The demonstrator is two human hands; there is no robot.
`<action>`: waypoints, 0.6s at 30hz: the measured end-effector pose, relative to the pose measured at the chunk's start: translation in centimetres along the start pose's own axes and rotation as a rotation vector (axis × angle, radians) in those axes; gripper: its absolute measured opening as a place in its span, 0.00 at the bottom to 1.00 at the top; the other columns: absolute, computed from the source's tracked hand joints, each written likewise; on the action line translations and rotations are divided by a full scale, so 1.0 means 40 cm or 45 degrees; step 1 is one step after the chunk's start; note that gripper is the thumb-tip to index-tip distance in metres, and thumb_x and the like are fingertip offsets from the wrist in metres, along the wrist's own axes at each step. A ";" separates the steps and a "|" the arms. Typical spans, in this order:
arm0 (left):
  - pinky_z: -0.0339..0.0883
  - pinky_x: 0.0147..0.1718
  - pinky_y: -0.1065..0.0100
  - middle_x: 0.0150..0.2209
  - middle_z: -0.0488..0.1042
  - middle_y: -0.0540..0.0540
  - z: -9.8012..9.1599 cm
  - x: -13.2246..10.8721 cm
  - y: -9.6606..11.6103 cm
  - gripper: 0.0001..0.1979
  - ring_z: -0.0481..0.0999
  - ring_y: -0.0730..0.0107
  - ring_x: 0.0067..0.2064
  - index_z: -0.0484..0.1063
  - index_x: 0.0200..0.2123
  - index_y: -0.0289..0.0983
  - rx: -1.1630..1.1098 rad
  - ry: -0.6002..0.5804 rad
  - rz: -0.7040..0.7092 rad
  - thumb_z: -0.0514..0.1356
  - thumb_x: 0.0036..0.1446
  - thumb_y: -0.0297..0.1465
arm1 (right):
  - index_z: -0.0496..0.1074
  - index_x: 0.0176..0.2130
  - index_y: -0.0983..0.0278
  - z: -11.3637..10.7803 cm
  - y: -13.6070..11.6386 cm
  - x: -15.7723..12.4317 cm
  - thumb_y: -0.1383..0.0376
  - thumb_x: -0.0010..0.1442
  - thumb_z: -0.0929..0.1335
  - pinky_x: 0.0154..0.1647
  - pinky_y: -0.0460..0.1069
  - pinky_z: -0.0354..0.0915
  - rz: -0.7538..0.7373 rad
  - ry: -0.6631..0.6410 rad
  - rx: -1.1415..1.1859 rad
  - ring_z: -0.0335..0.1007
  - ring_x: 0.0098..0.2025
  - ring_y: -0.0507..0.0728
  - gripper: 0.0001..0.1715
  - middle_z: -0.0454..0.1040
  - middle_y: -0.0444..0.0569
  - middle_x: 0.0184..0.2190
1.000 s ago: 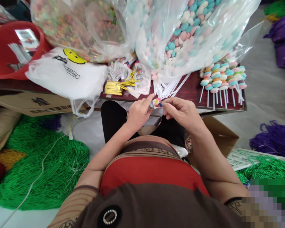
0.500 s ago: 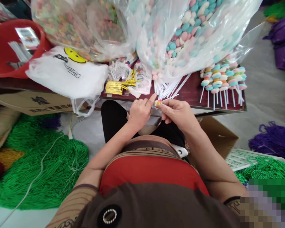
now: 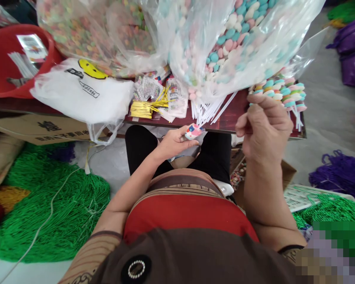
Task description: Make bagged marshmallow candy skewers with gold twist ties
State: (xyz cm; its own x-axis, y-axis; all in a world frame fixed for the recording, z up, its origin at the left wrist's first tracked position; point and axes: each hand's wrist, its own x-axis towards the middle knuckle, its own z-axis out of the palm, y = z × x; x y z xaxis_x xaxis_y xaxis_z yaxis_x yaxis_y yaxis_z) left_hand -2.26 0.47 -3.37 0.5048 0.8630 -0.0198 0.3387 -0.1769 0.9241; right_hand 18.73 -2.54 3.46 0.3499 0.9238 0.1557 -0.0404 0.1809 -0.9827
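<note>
Between the thumb and fingers of my left hand (image 3: 176, 142), a small printed plastic bag (image 3: 193, 131) in pink, white and blue is held over my lap, just off the table edge. My right hand (image 3: 264, 128) is raised at the table's right side, fingers curled and thumb against them. It overlaps several marshmallow candy skewers (image 3: 294, 94) with white sticks, hiding most of those sticks. Whether the hand touches a skewer is hidden. Near my left hand lie loose white sticks (image 3: 208, 108), yellow twist ties (image 3: 142, 109) and flat printed bags (image 3: 177, 98).
Large clear bags of pastel marshmallows (image 3: 227, 43) and gummy candy (image 3: 106, 35) stand at the back of the table. On the left are a white plastic bag (image 3: 77, 94) and a red basin (image 3: 0, 59). An open cardboard box (image 3: 286, 173) and green cords (image 3: 62, 213) lie below.
My right hand has let go of the small printed bag and moved right and up to the marshmallow skewers. My left hand keeps the bag, which now shows more fully.
</note>
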 end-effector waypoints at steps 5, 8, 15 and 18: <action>0.70 0.39 0.72 0.39 0.82 0.45 -0.001 -0.003 0.026 0.19 0.79 0.70 0.39 0.80 0.44 0.34 -0.299 -0.191 0.053 0.68 0.54 0.40 | 0.80 0.39 0.61 -0.002 0.012 0.030 0.53 0.57 0.76 0.31 0.49 0.69 0.212 -0.651 -0.286 0.71 0.28 0.51 0.15 0.78 0.45 0.29; 0.70 0.42 0.70 0.40 0.82 0.45 -0.011 0.002 0.027 0.19 0.79 0.68 0.40 0.80 0.45 0.33 -0.271 -0.304 0.058 0.68 0.53 0.39 | 0.81 0.37 0.61 0.005 0.006 0.045 0.51 0.54 0.77 0.37 0.49 0.71 0.255 -1.016 -0.335 0.74 0.33 0.52 0.17 0.80 0.46 0.33; 0.69 0.42 0.69 0.38 0.81 0.50 -0.045 0.018 0.035 0.21 0.78 0.69 0.39 0.80 0.45 0.36 -0.061 -0.757 -0.110 0.70 0.50 0.41 | 0.83 0.37 0.60 0.015 -0.033 0.090 0.53 0.56 0.75 0.35 0.48 0.68 0.159 -1.456 -0.582 0.74 0.32 0.52 0.14 0.81 0.45 0.32; 0.68 0.36 0.69 0.36 0.80 0.49 -0.048 0.019 0.039 0.26 0.76 0.71 0.33 0.77 0.47 0.35 -0.111 -0.787 -0.203 0.70 0.48 0.43 | 0.82 0.34 0.60 0.019 -0.022 0.086 0.55 0.57 0.74 0.32 0.48 0.66 0.176 -1.389 -0.602 0.72 0.30 0.51 0.12 0.80 0.44 0.29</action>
State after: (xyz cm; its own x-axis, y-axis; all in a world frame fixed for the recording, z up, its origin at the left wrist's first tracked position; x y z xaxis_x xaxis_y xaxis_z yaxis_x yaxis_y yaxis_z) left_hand -2.88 1.75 -1.20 0.8269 0.4389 -0.3517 0.3947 -0.0074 0.9188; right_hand 19.26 0.73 4.94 -0.6182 0.7663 -0.1751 0.4128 0.1269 -0.9019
